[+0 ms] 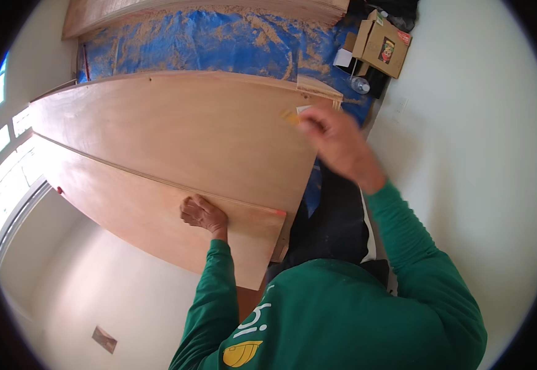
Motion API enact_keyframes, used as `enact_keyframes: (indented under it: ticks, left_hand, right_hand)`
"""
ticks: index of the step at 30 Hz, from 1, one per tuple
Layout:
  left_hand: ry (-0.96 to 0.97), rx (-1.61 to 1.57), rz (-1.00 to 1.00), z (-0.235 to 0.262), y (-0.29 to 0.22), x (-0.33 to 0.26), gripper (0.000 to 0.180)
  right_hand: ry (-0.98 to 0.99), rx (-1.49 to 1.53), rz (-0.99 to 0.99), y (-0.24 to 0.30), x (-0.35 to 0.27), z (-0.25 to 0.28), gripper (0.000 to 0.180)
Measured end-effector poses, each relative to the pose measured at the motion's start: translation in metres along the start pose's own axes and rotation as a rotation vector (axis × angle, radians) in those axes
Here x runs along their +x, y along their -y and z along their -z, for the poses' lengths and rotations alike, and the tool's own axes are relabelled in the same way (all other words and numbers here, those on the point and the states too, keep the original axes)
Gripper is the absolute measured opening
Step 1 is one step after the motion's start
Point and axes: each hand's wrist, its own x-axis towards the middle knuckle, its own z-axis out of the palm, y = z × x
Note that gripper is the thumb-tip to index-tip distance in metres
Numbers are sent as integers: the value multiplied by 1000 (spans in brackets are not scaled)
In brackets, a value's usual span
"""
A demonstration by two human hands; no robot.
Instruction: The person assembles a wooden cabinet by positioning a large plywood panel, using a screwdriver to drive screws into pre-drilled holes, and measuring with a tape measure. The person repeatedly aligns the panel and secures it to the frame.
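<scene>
My left hand rests with curled fingers on a narrow wooden panel. What it may hold is hidden under the fingers. Over the right end of a wider wooden panel, my right hand is raised and smeared by motion. Its fingertips pinch a small yellow object, too blurred to tell its kind. A small white patch shows right beside those fingertips. The narrow panel lies along the near side of the wide one, with an orange-red mark at its right corner.
Beyond the panels, a blue tarp is strewn with sawdust. More wood lies at the far edge. A cardboard box and a clear plastic bottle stand at the far right. White walls flank me; windows are at left.
</scene>
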Motion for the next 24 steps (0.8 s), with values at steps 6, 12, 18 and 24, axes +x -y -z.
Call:
enact_keyframes:
  ticks: [6,12,18,24]
  left_hand:
    - [-11,-95,27,-3,-8,2,61]
    - [35,-155,-1,3,2,-1,52]
    - [89,-380,169,7,-7,-4,63]
    - [92,-327,194,8,-21,-3,59]
  right_hand:
    - [-237,-420,160,5,17,-86,19]
    - [-962,-194,-331,-114,-6,69,24]
    - [-824,174,-590,-372,78,211,35]
    - [-452,-953,-807,-567,170,287,33]
